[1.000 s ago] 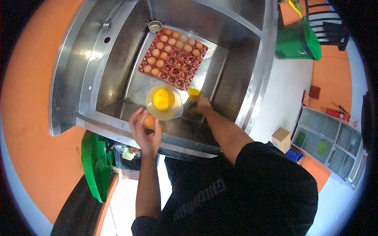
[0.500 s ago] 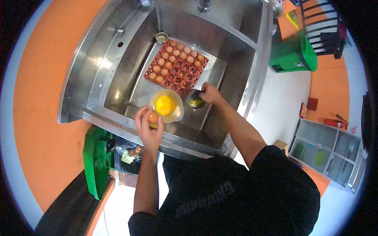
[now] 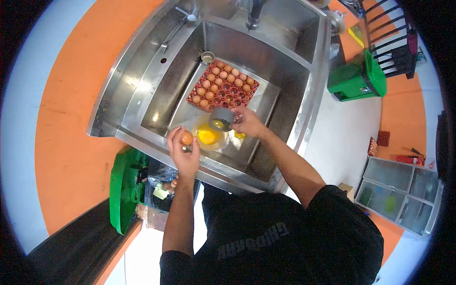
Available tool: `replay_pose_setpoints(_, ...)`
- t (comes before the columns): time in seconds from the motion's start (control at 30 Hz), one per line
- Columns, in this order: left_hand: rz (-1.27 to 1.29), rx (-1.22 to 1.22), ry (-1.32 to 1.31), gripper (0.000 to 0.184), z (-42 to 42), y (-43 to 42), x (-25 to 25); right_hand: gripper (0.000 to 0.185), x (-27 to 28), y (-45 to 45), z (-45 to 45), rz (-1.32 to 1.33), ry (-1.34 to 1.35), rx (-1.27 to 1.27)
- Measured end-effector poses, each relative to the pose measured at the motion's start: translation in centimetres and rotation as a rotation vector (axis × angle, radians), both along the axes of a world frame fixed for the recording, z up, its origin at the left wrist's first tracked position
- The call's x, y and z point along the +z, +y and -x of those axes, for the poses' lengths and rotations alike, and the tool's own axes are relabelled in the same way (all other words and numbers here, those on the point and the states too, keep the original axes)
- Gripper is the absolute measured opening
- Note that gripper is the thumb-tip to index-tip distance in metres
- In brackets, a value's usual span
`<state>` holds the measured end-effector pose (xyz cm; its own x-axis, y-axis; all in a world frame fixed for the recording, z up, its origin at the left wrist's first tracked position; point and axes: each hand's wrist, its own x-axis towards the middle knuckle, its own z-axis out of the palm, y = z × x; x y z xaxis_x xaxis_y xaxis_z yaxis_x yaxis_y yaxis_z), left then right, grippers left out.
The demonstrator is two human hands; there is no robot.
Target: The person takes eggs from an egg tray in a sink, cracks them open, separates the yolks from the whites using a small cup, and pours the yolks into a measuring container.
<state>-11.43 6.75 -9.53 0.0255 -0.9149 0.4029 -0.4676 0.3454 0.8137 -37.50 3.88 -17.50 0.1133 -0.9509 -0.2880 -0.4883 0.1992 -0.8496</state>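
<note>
My left hand (image 3: 184,154) holds a brown egg (image 3: 186,138) between its fingers, just left of a pale bowl (image 3: 220,144) with yellow yolk (image 3: 208,135) in it. In my right hand (image 3: 247,122) is a small dark cup (image 3: 222,117), tilted over the bowl's upper right side. Behind them a red egg tray (image 3: 207,105) lies on the sink floor, with eggs on its far and left parts and bare hollows at the near right. A yellow patch (image 3: 240,135) shows on the sink floor right of the bowl.
A steel sink (image 3: 164,95) surrounds the work, with a small metal cup (image 3: 207,57) in its far left corner and a tap (image 3: 253,19) beyond. Below left stands an open green bin (image 3: 124,190) with shells inside. A second green bin (image 3: 358,78) stands right.
The dark cup in my right hand has come from the sink floor to above the bowl, and it is now tilted. My left hand still holds the egg. The camera view has shifted.
</note>
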Motion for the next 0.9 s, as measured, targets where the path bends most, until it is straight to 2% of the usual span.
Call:
replay_pose_setpoints(0.07,0.018,0.006,-0.007,0.046,-0.7,-0.1,-0.6,0.054,1.8,0.9,-2.1,0.135,0.014,0.005)
replay_pose_setpoints(0.17,0.024,0.028,-0.074,0.046,-1.9,-0.4,-0.5,0.052,-1.5,1.6,-4.0,0.411,0.165,0.068)
replay_pose_setpoints(0.2,0.022,0.038,-0.105,0.046,-2.1,-0.4,-0.2,0.052,-1.3,2.0,-4.3,0.238,0.109,0.076)
replay_pose_setpoints(0.4,0.006,0.020,-0.152,0.048,-2.4,-0.4,0.0,0.056,-0.7,3.9,-5.9,0.311,0.290,0.189)
replay_pose_setpoints(0.6,0.009,-0.020,-0.138,0.047,-2.5,-0.7,-0.4,0.053,-0.2,4.1,-6.1,0.422,0.331,0.204)
replay_pose_setpoints(0.7,0.014,-0.038,-0.185,0.047,-2.4,-0.4,-0.4,0.051,-0.5,3.9,-5.8,0.348,0.245,0.164)
replay_pose_setpoints(0.8,0.018,-0.055,-0.188,0.046,-2.4,-0.5,-0.6,0.051,-1.7,3.7,-5.7,0.399,0.080,-0.076)
replay_pose_setpoints(0.9,0.013,-0.032,-0.213,0.045,-2.4,-0.4,-0.8,0.047,-4.0,2.4,-5.6,0.001,-0.310,-0.623)
